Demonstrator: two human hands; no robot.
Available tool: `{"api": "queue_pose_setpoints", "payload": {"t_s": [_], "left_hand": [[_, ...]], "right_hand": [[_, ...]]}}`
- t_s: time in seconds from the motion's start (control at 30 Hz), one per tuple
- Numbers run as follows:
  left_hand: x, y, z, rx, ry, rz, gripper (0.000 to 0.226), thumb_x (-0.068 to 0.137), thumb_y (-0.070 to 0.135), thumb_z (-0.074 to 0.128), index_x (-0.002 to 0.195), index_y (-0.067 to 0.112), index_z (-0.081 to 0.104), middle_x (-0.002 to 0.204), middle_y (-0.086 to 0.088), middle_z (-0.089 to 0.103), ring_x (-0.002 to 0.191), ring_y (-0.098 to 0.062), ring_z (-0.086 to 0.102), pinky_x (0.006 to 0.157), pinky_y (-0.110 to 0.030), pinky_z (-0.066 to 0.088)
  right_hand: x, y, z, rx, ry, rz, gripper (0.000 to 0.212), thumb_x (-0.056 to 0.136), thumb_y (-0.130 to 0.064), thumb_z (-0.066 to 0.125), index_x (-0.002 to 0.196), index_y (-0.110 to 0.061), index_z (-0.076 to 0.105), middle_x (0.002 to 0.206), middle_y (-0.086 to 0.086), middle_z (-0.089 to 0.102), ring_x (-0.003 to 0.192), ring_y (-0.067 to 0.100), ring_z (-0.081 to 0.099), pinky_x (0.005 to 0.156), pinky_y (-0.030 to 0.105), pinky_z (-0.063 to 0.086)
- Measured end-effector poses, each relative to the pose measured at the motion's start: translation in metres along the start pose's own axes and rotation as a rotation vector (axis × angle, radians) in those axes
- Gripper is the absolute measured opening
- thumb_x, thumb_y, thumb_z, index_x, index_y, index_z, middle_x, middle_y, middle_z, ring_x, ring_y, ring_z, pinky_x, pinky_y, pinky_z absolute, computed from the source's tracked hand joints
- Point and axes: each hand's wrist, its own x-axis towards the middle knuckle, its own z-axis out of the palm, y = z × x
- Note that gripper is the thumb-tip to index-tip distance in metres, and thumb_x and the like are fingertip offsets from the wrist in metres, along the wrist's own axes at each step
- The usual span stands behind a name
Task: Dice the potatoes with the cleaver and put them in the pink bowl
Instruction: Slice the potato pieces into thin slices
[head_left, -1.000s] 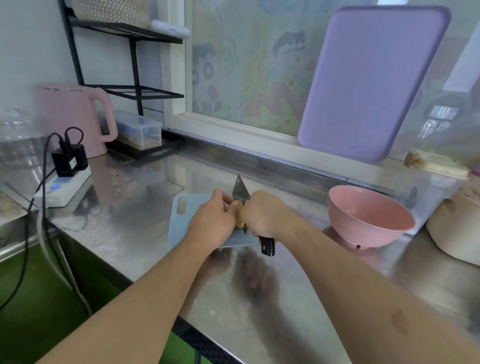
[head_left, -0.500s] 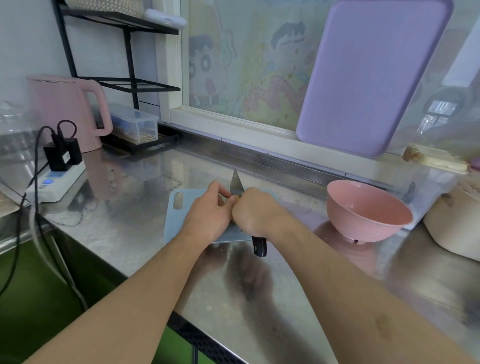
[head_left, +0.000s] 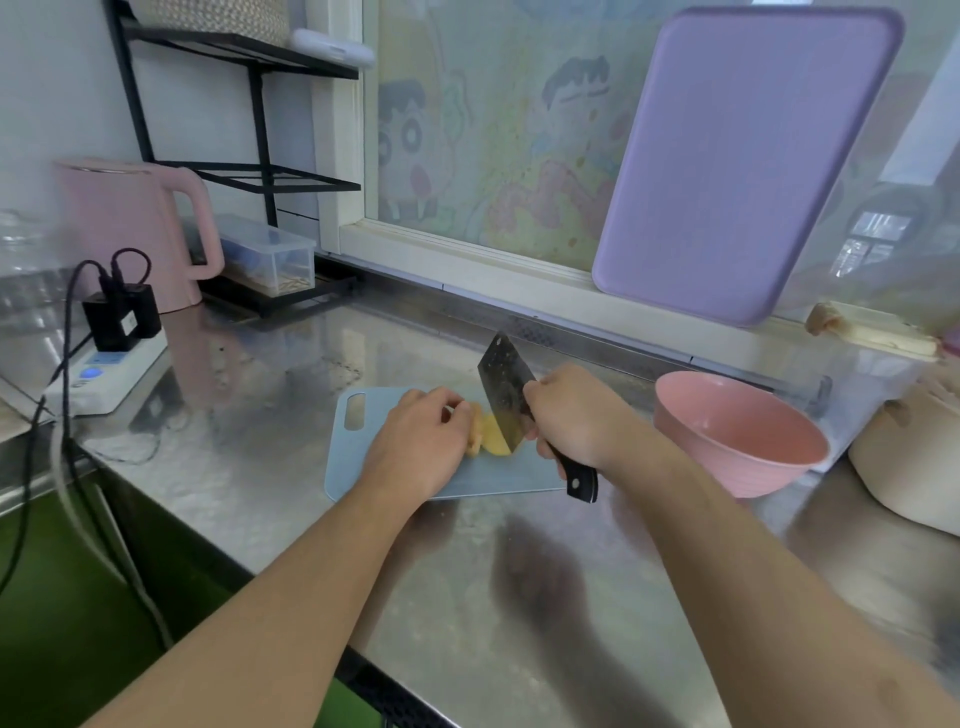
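A yellow peeled potato (head_left: 488, 439) lies on the small blue cutting board (head_left: 345, 452) in the middle of the steel counter. My left hand (head_left: 418, 444) sits over its left part, fingers curled on it. My right hand (head_left: 574, 415) grips the black handle of the cleaver (head_left: 504, 395), whose blade is tilted with its lower edge against the potato's right side. The pink bowl (head_left: 737, 434) stands to the right of the board; I see nothing inside it.
A lilac cutting board (head_left: 743, 156) leans on the window behind. A pink kettle (head_left: 130, 228), a power strip (head_left: 104, 371) with cables and a black rack with a clear box (head_left: 267, 254) stand at the left. A cream pot (head_left: 909, 467) sits at the far right.
My hands have come apart. The cleaver has swung to the right and its blade now shows tilted, baring the yellow potato between the hands.
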Motion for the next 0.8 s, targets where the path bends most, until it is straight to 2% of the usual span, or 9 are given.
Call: {"api": "queue_pose_setpoints", "payload": {"t_s": [0.07, 0.13, 0.3, 0.47, 0.53, 0.6, 0.67, 0.73, 0.8], "left_hand": [[0.000, 0.000, 0.000, 0.025, -0.023, 0.016, 0.033, 0.102, 0.055, 0.045, 0.112, 0.035, 0.070, 0.119, 0.008, 0.057, 0.112, -0.017, 0.055, 0.102, -0.042, 0.046], [-0.001, 0.000, 0.001, 0.075, -0.047, 0.032, 0.040, 0.098, 0.065, 0.046, 0.108, 0.034, 0.070, 0.116, 0.011, 0.056, 0.113, -0.016, 0.052, 0.101, -0.042, 0.046], [-0.001, 0.001, 0.003, 0.066, -0.021, 0.003, 0.042, 0.091, 0.072, 0.053, 0.093, 0.031, 0.065, 0.095, 0.014, 0.066, 0.091, -0.010, 0.062, 0.086, -0.043, 0.056], [-0.003, -0.001, 0.002, 0.012, 0.025, -0.027, 0.040, 0.089, 0.065, 0.064, 0.110, 0.031, 0.057, 0.099, 0.016, 0.066, 0.094, -0.010, 0.065, 0.086, -0.042, 0.056], [-0.001, -0.003, 0.001, 0.073, 0.121, -0.051, 0.039, 0.092, 0.059, 0.063, 0.117, 0.030, 0.055, 0.103, 0.014, 0.066, 0.097, -0.014, 0.063, 0.084, -0.042, 0.056], [0.002, -0.006, -0.001, 0.151, 0.234, -0.091, 0.035, 0.095, 0.052, 0.058, 0.119, 0.026, 0.056, 0.110, 0.004, 0.066, 0.104, -0.022, 0.060, 0.084, -0.043, 0.056], [0.002, -0.006, -0.001, 0.232, 0.260, -0.119, 0.037, 0.100, 0.045, 0.055, 0.127, 0.020, 0.057, 0.125, -0.006, 0.061, 0.120, -0.028, 0.052, 0.095, -0.045, 0.051], [0.000, -0.004, 0.001, 0.313, 0.265, -0.060, 0.040, 0.102, 0.039, 0.053, 0.136, 0.019, 0.057, 0.135, -0.005, 0.056, 0.131, -0.028, 0.044, 0.108, -0.044, 0.041], [-0.002, -0.001, 0.002, 0.298, 0.241, 0.115, 0.036, 0.099, 0.032, 0.055, 0.134, 0.023, 0.061, 0.135, 0.002, 0.057, 0.131, -0.022, 0.044, 0.113, -0.038, 0.035]], "right_hand": [[0.009, 0.004, -0.008, -0.060, -0.024, -0.059, 0.038, 0.102, -0.019, 0.040, 0.111, 0.006, 0.068, 0.085, 0.021, 0.071, 0.060, 0.028, 0.062, 0.059, 0.033, 0.056], [0.014, 0.005, -0.015, -0.103, -0.002, -0.074, 0.039, 0.102, -0.020, 0.041, 0.107, 0.006, 0.069, 0.071, 0.013, 0.065, 0.049, 0.023, 0.058, 0.048, 0.024, 0.048], [0.025, 0.014, -0.015, -0.088, -0.004, -0.069, 0.037, 0.103, -0.022, 0.041, 0.104, 0.002, 0.069, 0.066, 0.011, 0.062, 0.046, 0.022, 0.057, 0.046, 0.024, 0.046], [0.028, 0.017, -0.014, -0.079, 0.003, -0.063, 0.039, 0.102, -0.021, 0.042, 0.105, 0.006, 0.070, 0.069, 0.013, 0.065, 0.046, 0.021, 0.058, 0.043, 0.023, 0.046], [0.027, 0.017, -0.014, -0.082, 0.003, -0.060, 0.039, 0.102, -0.021, 0.042, 0.106, 0.006, 0.070, 0.070, 0.013, 0.065, 0.046, 0.022, 0.058, 0.043, 0.023, 0.046], [0.026, 0.017, -0.014, -0.089, 0.004, -0.064, 0.039, 0.102, -0.021, 0.042, 0.107, 0.006, 0.070, 0.072, 0.014, 0.066, 0.049, 0.023, 0.059, 0.045, 0.024, 0.047], [0.026, 0.017, -0.015, -0.102, 0.007, -0.062, 0.038, 0.102, -0.020, 0.041, 0.108, 0.006, 0.069, 0.077, 0.017, 0.067, 0.054, 0.027, 0.061, 0.048, 0.026, 0.049], [0.026, 0.017, -0.015, -0.115, 0.013, -0.065, 0.038, 0.102, -0.019, 0.041, 0.109, 0.005, 0.069, 0.084, 0.020, 0.069, 0.064, 0.031, 0.063, 0.056, 0.032, 0.055], [0.026, 0.017, -0.017, -0.139, 0.021, -0.071, 0.036, 0.102, -0.018, 0.041, 0.109, 0.004, 0.068, 0.097, 0.025, 0.072, 0.075, 0.033, 0.064, 0.072, 0.043, 0.060]]}}
